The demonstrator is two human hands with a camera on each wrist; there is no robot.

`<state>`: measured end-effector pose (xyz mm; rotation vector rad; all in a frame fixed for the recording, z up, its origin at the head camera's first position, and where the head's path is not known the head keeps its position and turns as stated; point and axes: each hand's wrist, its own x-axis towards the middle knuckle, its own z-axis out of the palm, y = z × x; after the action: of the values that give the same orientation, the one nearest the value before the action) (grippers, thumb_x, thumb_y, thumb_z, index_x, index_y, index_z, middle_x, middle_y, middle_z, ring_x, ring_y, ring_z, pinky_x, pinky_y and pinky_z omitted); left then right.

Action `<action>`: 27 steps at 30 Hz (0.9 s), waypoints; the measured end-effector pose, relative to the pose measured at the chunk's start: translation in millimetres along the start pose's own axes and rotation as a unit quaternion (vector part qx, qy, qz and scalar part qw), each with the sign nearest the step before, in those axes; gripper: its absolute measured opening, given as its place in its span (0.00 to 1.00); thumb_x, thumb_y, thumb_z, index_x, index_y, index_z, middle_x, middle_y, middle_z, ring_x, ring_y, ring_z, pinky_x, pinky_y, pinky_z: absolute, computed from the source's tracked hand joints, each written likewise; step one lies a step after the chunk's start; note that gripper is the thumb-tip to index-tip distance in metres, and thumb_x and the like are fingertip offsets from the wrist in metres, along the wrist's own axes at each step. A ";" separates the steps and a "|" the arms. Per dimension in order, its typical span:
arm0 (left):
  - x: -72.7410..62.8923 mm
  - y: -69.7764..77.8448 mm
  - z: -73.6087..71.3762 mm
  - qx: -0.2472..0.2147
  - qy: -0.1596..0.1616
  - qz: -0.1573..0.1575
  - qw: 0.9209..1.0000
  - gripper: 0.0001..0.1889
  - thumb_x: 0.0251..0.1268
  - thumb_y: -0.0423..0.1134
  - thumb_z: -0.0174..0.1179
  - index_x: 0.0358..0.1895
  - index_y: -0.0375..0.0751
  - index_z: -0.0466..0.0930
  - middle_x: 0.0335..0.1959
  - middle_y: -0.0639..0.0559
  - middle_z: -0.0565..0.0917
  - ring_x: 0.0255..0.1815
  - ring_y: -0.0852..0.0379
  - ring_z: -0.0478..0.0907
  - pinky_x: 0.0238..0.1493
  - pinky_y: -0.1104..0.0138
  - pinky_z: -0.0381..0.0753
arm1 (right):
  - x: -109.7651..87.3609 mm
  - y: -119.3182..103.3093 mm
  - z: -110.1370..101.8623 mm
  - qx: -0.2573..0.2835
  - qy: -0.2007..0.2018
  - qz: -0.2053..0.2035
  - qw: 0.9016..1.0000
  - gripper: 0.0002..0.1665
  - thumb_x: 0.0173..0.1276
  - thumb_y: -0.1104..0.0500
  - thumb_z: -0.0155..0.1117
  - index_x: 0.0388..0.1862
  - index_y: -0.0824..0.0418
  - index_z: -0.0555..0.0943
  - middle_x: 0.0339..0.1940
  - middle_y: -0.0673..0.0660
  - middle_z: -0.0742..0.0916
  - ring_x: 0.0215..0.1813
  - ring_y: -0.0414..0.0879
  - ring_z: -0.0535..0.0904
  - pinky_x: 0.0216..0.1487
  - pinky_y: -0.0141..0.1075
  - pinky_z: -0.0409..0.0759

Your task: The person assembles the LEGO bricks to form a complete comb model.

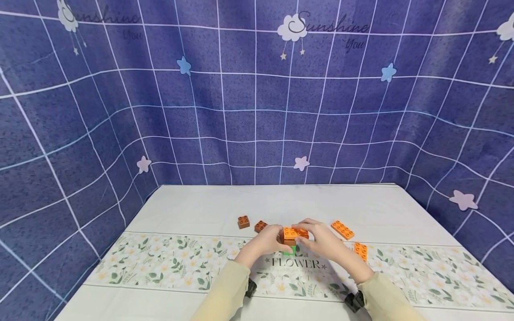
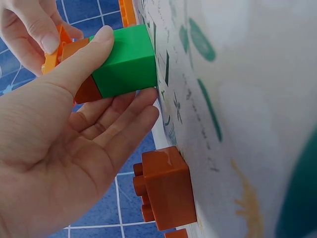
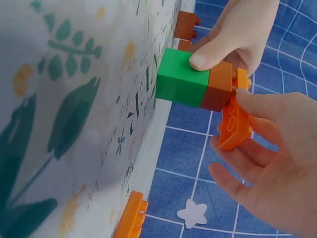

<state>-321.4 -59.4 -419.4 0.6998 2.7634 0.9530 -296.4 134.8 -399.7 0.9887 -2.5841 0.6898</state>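
A green building brick stands on the table with a brown brick stacked on it. My left hand grips this stack from the left, thumb on the green brick and fingers round the far side. Over the brown brick lies an orange flat brick, one end above it and the other jutting out to the right. Thumb and fingers of my right hand pinch the jutting part. Whether the orange piece is fully seated on the studs, I cannot tell.
Two loose brown bricks, one farther left and one close to the left hand, lie on the table. To the right are two orange flat bricks, one farther back and one nearer. A blue curtain encloses the table.
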 end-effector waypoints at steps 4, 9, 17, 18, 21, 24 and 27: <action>0.0 0.8 -0.5 0.000 0.001 -0.005 1.000 0.18 0.48 0.46 0.72 0.37 0.44 0.76 0.28 0.58 0.77 0.27 0.64 0.72 0.30 0.72 0.73 | 0.1 0.7 0.0 -0.005 0.001 0.000 1.000 0.20 0.64 0.59 0.64 0.55 0.60 0.79 0.47 0.56 0.84 0.49 0.51 0.81 0.49 0.43 0.80; -0.9 1.3 -0.5 0.000 0.001 -0.001 1.000 0.17 0.48 0.46 0.72 0.36 0.44 0.75 0.28 0.57 0.76 0.26 0.64 0.71 0.29 0.71 0.73 | 0.0 1.1 -0.3 0.005 -0.005 -0.001 1.000 0.20 0.63 0.59 0.65 0.54 0.61 0.79 0.46 0.56 0.84 0.47 0.50 0.81 0.46 0.44 0.81; -2.2 2.8 -2.3 -0.001 0.004 -0.002 1.000 0.17 0.48 0.46 0.72 0.35 0.44 0.75 0.28 0.57 0.76 0.26 0.63 0.71 0.29 0.71 0.73 | 3.1 -0.9 -2.2 0.003 -0.009 -0.007 1.000 0.19 0.61 0.61 0.66 0.50 0.66 0.81 0.42 0.57 0.84 0.42 0.48 0.81 0.41 0.38 0.82; -2.3 3.2 -2.6 0.000 0.005 -0.003 1.000 0.17 0.47 0.46 0.72 0.35 0.44 0.75 0.27 0.57 0.76 0.26 0.63 0.71 0.29 0.71 0.72 | 3.5 -0.7 -2.3 0.003 -0.010 -0.008 1.000 0.18 0.61 0.62 0.66 0.49 0.67 0.81 0.41 0.57 0.84 0.41 0.48 0.81 0.40 0.37 0.81; -2.9 4.5 -2.8 0.002 0.006 -0.005 1.000 0.18 0.47 0.47 0.72 0.35 0.44 0.75 0.27 0.57 0.75 0.26 0.63 0.70 0.29 0.71 0.72 | 4.4 -0.4 -3.1 0.006 -0.016 -0.010 1.000 0.15 0.60 0.64 0.66 0.47 0.67 0.82 0.39 0.56 0.84 0.39 0.47 0.80 0.39 0.34 0.81; -3.6 5.1 -2.2 0.002 0.007 -0.005 1.000 0.17 0.47 0.47 0.72 0.34 0.44 0.74 0.27 0.57 0.75 0.26 0.63 0.69 0.28 0.71 0.71 | 4.9 0.4 -4.6 0.012 -0.025 -0.011 1.000 0.13 0.60 0.64 0.67 0.44 0.67 0.82 0.37 0.55 0.83 0.38 0.46 0.80 0.38 0.33 0.81; -4.4 5.9 -2.2 0.001 0.008 -0.003 1.000 0.18 0.47 0.47 0.72 0.34 0.44 0.74 0.27 0.57 0.75 0.26 0.63 0.69 0.28 0.70 0.71 | 5.7 0.5 -5.8 0.017 -0.035 -0.005 0.999 0.13 0.60 0.64 0.67 0.43 0.66 0.82 0.37 0.55 0.83 0.38 0.46 0.80 0.38 0.33 0.81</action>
<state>-315.8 -58.6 -414.1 0.6879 2.7791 0.9605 -300.3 135.1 -392.5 1.0538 -2.6345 0.7110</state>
